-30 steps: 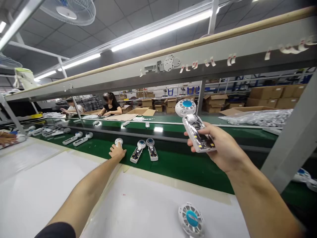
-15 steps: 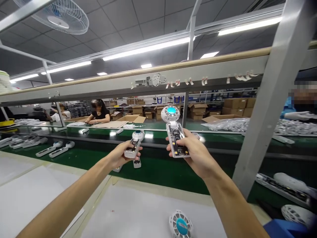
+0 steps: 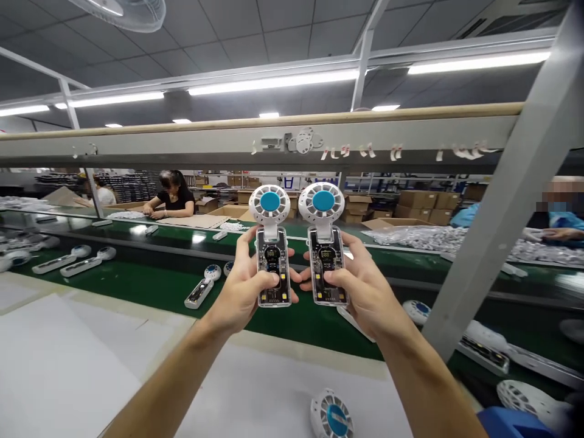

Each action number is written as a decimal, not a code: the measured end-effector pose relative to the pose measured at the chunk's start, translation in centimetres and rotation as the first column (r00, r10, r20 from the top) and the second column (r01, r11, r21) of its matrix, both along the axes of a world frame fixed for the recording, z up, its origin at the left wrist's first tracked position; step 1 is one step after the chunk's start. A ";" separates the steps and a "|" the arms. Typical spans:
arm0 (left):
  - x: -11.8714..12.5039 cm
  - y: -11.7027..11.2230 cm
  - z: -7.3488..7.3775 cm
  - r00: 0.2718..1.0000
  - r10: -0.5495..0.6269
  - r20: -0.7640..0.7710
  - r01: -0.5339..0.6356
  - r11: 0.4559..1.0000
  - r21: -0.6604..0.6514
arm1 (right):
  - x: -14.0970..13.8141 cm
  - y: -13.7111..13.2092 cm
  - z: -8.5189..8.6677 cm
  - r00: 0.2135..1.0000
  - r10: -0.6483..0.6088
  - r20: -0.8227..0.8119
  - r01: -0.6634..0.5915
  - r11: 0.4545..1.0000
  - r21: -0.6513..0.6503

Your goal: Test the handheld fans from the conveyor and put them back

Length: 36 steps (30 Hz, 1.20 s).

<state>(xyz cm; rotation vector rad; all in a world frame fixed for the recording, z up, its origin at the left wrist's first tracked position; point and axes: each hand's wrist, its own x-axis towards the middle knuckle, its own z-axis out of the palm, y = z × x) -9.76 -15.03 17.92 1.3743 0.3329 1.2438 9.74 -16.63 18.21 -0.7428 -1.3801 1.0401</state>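
My left hand (image 3: pixel 246 277) is closed around a handheld fan (image 3: pixel 270 204) with a round white vented head, a blue centre and a clear handle that shows its circuit board. A matching handheld fan is gripped in my right hand (image 3: pixel 360 274); its white-and-blue fan head (image 3: pixel 322 202) points up like the first. Both fans stand upright side by side over the green belt, a narrow gap between them. Each thumb lies on the front of its board. Below them, on the white work surface (image 3: pixel 255 389), lies a loose fan head (image 3: pixel 334 416).
More fans lie along the green conveyor belt (image 3: pixel 150 298), left and right. A slanted metal post (image 3: pixel 497 188) stands close by my right arm. Across the belt a person (image 3: pixel 171 194) works near cardboard boxes (image 3: pixel 422 204). A blue object (image 3: pixel 515 423) sits at bottom right.
My left hand has raised its fan and turned it upright beside the right one. Both fan heads now face me squarely. The view has shifted slightly.
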 end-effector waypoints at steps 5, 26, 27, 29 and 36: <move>-0.7 0.8 0.0 0.999 0.033 0.023 -0.033 0.999 -0.006 | -0.8 0.6 -0.9 1.000 -0.002 0.012 0.002 1.000 -0.010; -1.0 1.6 -0.2 0.997 -0.054 0.055 0.052 0.998 0.042 | -2.9 1.0 -1.3 0.994 0.091 -0.058 -0.092 0.995 -0.026; -1.0 1.6 -0.3 0.997 -0.059 0.058 0.056 0.998 0.038 | -2.9 0.9 -1.4 0.993 0.093 -0.069 -0.095 0.995 -0.027; -1.0 1.5 -0.3 0.996 -0.059 0.062 0.058 0.998 0.027 | -2.8 0.9 -1.4 0.992 0.090 -0.091 -0.094 0.995 -0.035; -1.1 1.3 -0.1 0.995 -0.073 0.061 0.073 0.997 -0.004 | -2.6 0.8 -1.3 0.992 0.075 -0.105 -0.083 0.993 -0.080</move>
